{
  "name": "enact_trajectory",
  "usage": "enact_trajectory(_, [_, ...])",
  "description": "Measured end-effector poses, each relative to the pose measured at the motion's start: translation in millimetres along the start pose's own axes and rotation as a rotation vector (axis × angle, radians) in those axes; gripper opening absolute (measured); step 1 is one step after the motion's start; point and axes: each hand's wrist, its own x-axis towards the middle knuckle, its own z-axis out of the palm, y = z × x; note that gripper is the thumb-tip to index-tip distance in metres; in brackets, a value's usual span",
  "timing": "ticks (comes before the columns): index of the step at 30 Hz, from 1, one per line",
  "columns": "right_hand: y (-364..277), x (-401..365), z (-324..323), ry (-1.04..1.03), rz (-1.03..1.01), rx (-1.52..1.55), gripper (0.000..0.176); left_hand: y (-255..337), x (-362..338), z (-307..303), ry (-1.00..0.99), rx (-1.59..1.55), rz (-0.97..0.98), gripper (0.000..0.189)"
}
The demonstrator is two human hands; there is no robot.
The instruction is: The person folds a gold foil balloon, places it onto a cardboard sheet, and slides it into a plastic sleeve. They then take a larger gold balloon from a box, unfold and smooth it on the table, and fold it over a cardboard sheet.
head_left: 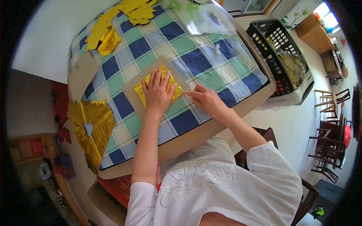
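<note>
A flat, square gold foil packet lies on a piece of grey-brown cardboard on the checked cloth. My left hand rests on the packet, palm down with fingers spread. To its right, my right hand is closed in a pinch at the packet's right corner. What sits between those fingertips, if anything, is too small to make out. A small white tag with a mark on it lies just beyond the right fingers.
Crumpled gold foil sheets hang over the left edge, with more gold foil at the far left. Another cardboard piece lies left. A clear plastic bag, a small white object and a black crate are to the right.
</note>
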Motion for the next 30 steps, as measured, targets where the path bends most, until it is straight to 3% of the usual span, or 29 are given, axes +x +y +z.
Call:
enact_trajectory(9, [-10,-18,-4,0.075,0.277,-0.02,0.016,0,0,1,-0.007,-0.018,-0.018,0.052])
enact_trajectory(15, [-5,2,21,0.154,0.205,0.019,0.014,-1,0,1,-0.013,-0.011,-0.014,0.052])
enact_trajectory(21, [-14,12,10,0.066,0.135,0.074,0.021,-1,-2,3,0.033,-0.031,-0.001,0.05])
enact_trajectory(24, [-2,7,8,0.135,-0.002,-0.098,0.024,0,-1,1,0.023,-0.035,-0.012,0.05])
enact_trajectory(30, [0,6,8,0.174,0.016,-0.098,0.018,1,-2,-2,-0.008,-0.038,-0.021,0.051])
